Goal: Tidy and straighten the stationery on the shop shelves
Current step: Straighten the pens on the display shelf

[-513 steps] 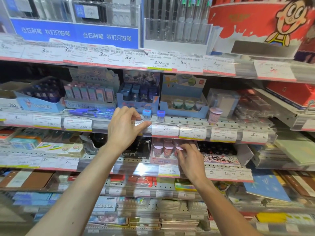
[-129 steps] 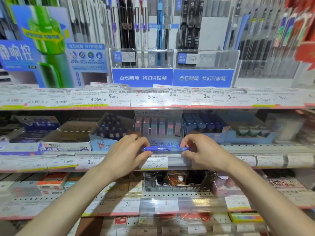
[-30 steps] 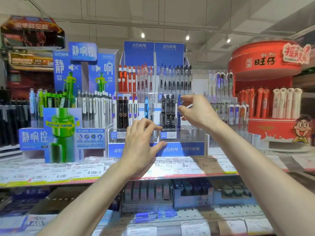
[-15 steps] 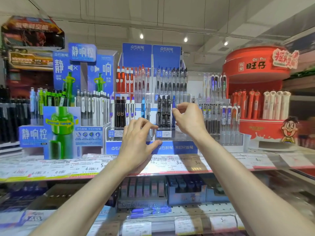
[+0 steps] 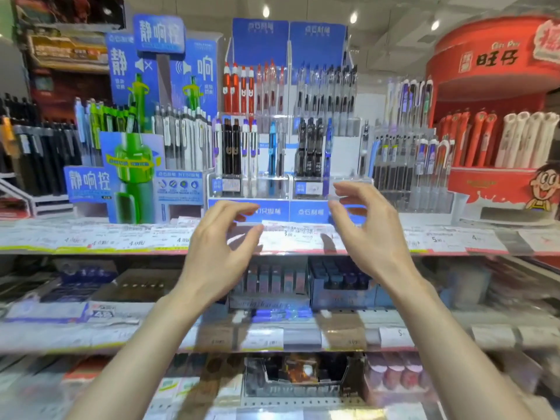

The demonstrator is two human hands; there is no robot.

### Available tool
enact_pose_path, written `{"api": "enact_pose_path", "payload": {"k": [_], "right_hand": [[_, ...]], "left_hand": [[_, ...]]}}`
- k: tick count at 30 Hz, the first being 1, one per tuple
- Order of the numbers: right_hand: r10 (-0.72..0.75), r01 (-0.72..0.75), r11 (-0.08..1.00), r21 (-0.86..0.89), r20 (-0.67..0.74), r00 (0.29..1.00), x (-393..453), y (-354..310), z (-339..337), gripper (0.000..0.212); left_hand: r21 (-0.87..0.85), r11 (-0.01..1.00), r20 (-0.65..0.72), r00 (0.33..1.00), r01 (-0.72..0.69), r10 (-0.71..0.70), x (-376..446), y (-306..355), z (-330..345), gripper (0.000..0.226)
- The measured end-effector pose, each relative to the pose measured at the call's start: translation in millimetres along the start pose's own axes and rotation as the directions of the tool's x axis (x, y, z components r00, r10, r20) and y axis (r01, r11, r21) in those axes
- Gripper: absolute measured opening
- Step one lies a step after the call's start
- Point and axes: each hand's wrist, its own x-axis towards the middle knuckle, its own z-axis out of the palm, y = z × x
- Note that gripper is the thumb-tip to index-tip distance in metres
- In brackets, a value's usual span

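Note:
A clear pen rack with a blue base (image 5: 309, 211) stands on the top shelf, holding upright black, blue and red pens (image 5: 312, 150). My left hand (image 5: 222, 250) hovers in front of the rack's left half, fingers loosely curled and holding nothing. My right hand (image 5: 368, 225) hovers in front of its right half, thumb and fingers apart in a loose C, also holding nothing. Neither hand touches the rack. One shelf down, loose blue pens (image 5: 281, 313) lie along the shelf front.
A green and blue pen display (image 5: 130, 177) stands to the left, a red round display (image 5: 497, 116) with red and white pens to the right. Price labels (image 5: 291, 234) line the shelf edge. Boxes of erasers and correction items (image 5: 272, 280) fill the blurred lower shelves.
My right hand has come down from the upright pens in the rack and opened. Both hands now sit lower in front of the rack's base. The view has dipped slightly.

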Motion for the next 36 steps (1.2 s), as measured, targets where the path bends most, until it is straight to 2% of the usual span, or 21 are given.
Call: {"api": "enact_pose_path", "payload": {"k": [3, 7, 12, 14, 17, 24, 27, 30, 36], "right_hand": [[-0.008, 0.009, 0.996, 0.085, -0.005, 1.0, -34, 6, 2, 0.02], [0.007, -0.008, 0.994, 0.108, 0.005, 1.0, -78, 23, 6, 0.015], [0.182, -0.187, 0.982, 0.039, 0.098, 0.978, -132, 73, 22, 0.017], [0.253, -0.255, 0.967, -0.005, 0.126, 0.959, -143, 93, 25, 0.018], [0.276, -0.262, 0.959, -0.107, 0.145, 0.95, -147, 111, 27, 0.013], [0.14, -0.058, 0.961, -0.269, 0.296, 0.945, -121, 124, 44, 0.009], [0.13, 0.007, 0.951, -0.309, 0.418, 0.899, -109, 123, 58, 0.011], [0.135, 0.041, 0.947, -0.318, 0.513, 0.848, -99, 120, 71, 0.014], [0.221, 0.004, 0.94, -0.34, 0.621, 0.752, -85, 113, 81, 0.019]], "left_hand": [[-0.044, 0.998, -0.046, 0.998, 0.036, -0.038, -35, 2, -9, 0.017], [-0.085, 0.986, -0.015, 0.989, 0.142, -0.144, -81, -14, -7, 0.016], [-0.041, 0.944, 0.07, 0.943, 0.328, -0.325, -133, -44, 11, 0.016], [0.01, 0.933, 0.105, 0.928, 0.359, -0.358, -145, -54, 17, 0.017], [0.129, 0.94, 0.175, 0.926, 0.315, -0.335, -151, -68, 23, 0.021], [0.327, 0.939, 0.338, 0.915, 0.107, -0.222, -129, -79, 40, 0.025], [0.366, 0.928, 0.404, 0.886, 0.074, -0.23, -118, -80, 50, 0.027], [0.433, 0.897, 0.458, 0.836, 0.088, -0.303, -107, -79, 57, 0.032], [0.465, 0.877, 0.499, 0.783, 0.12, -0.371, -100, -80, 60, 0.03]]}}
